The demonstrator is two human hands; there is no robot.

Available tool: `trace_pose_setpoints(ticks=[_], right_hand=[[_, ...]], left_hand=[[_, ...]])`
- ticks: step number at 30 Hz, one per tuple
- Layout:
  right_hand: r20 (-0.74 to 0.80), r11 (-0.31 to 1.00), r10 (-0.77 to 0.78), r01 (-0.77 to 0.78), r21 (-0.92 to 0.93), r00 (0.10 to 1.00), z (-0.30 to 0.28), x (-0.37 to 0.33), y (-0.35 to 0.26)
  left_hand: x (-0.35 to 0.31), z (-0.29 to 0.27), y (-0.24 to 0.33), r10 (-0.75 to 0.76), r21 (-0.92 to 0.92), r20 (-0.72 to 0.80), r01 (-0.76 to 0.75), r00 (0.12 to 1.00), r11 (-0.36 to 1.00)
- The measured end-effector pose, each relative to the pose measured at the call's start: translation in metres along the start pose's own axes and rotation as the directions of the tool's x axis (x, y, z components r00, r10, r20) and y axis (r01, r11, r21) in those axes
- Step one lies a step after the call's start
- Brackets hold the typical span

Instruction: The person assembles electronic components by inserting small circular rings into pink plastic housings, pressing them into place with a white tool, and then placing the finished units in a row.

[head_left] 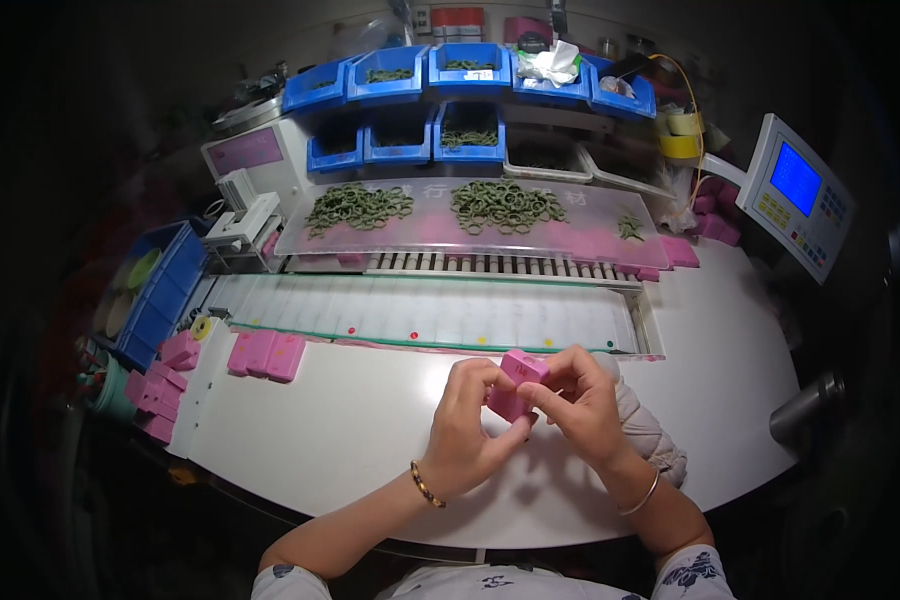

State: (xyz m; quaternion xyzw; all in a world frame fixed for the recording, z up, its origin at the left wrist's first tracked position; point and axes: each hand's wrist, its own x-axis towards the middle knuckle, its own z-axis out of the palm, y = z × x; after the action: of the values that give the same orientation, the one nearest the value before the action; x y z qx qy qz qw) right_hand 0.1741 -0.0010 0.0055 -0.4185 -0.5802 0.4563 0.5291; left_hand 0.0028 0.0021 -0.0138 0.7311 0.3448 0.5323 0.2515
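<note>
Pink block (pixel 517 383) is sitting above the white table (pixel 350 420), pinched between both my hands. I'm curling my left hand (pixel 467 420) around its lower end while my right hand (pixel 575 400) is gripping the top; keeping the pinch even is helping. More pink blocks (pixel 266 354) are lying well left, green rings (pixel 358 206) heaped on the tray beyond, nothing crowding me.

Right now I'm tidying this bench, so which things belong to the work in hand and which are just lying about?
In hand: pink block, held by left hand and right hand.

Lying about: pink blocks by the conveyor, green rings on the clear shelf, blue bins, tape rolls, control panel.
</note>
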Motion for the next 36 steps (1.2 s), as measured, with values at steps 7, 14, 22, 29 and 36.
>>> trace_pose_setpoints(ticks=[7,14,22,29,36], right_hand=[[0.085,0.994,0.101,-0.097,-0.057,0.991,-0.003,-0.001,0.011],[0.093,0.991,0.129,-0.125,-0.047,0.987,-0.001,-0.002,0.018],[0.056,0.992,0.128,-0.127,-0.026,0.990,-0.007,-0.006,0.016],[0.081,0.998,0.062,-0.060,-0.032,0.995,-0.003,-0.004,0.008],[0.175,0.989,0.140,-0.130,-0.065,0.975,0.007,-0.009,-0.005]], left_hand=[[0.043,-0.038,-0.084,-0.252,0.319,-0.164,0.293,0.954,0.901],[0.070,-0.062,-0.133,-0.226,0.651,-0.202,0.303,0.953,0.696],[0.043,-0.113,-0.131,-0.204,0.772,-0.337,0.394,0.919,0.499],[-0.035,-0.182,-0.121,-0.246,0.927,-0.323,0.358,0.914,0.110],[-0.034,-0.158,-0.059,-0.513,0.833,-0.157,0.392,0.844,0.391]])
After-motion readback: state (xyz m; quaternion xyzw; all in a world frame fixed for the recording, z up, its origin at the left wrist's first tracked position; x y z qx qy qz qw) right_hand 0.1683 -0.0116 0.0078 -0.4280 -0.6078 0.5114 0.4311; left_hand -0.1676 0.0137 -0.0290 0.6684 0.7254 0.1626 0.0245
